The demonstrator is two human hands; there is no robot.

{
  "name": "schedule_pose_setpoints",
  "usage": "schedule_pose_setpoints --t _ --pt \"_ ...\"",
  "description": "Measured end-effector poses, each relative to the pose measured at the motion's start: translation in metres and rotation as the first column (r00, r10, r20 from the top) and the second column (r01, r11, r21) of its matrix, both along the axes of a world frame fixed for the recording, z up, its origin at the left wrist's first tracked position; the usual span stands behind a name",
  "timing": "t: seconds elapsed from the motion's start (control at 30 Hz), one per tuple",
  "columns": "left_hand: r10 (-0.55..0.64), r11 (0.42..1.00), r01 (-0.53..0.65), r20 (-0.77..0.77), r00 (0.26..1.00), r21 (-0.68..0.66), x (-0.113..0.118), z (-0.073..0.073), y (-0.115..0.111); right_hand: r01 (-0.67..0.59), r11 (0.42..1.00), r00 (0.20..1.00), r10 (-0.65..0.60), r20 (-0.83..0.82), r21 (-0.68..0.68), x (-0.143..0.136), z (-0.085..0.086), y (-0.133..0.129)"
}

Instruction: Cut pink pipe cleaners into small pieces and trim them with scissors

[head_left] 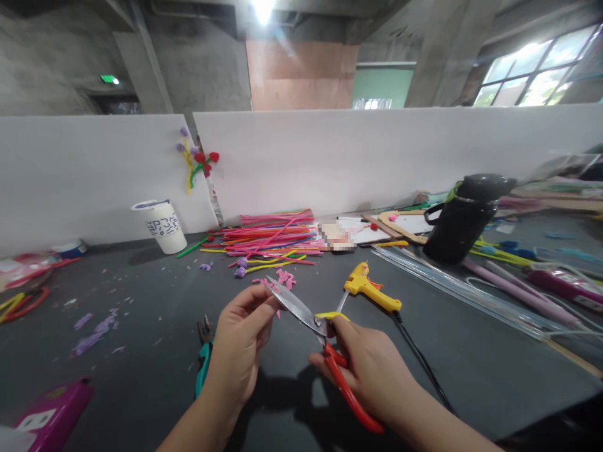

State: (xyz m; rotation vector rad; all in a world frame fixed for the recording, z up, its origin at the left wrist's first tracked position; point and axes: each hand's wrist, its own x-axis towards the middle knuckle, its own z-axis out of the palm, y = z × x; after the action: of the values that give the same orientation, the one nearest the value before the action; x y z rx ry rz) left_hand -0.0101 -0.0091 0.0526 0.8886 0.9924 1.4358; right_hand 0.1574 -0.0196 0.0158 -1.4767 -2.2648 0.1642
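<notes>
My right hand point(374, 364) is closed around scissors point(296, 309) with red handles, the blades pointing up and to the left. A short yellow strip point(332, 316) sticks out by my right fingers, near the pivot. My left hand point(240, 333) is closed in a pinch beside the blade tips; what its fingertips hold, if anything, is hidden. Just beyond the blades lie small pink fuzzy clippings point(285, 279). A yellow glue gun point(372, 289) rests on the table past my right hand. Pliers with teal handles point(203, 361) lie left of my left wrist, partly covered by it.
Pink and orange pipe cleaners point(268, 235) are piled at the back, near a white paper cup point(162, 226). A black jug point(466, 220) and clear plastic sticks point(452, 289) occupy the right. Purple scraps point(97, 333) and a purple power strip point(54, 417) lie left. White panels point(377, 163) border the table.
</notes>
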Motion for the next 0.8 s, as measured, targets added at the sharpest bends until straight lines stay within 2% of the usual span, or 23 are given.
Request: schedule_pose_setpoints --t 0.27,0.8 --pt "-0.021 1.000 0.021 0.029 0.999 0.008 -0.0008 0.0004 -0.0005 -0.017 0.996 1.000 0.017 0.005 0.086 0.0004 -0.0011 0.0017" --pt "-0.061 0.998 0.060 0.048 0.997 0.026 -0.0020 -0.0006 0.0003 -0.019 0.998 1.000 0.019 0.006 0.054 -0.0007 -0.0011 -0.0007"
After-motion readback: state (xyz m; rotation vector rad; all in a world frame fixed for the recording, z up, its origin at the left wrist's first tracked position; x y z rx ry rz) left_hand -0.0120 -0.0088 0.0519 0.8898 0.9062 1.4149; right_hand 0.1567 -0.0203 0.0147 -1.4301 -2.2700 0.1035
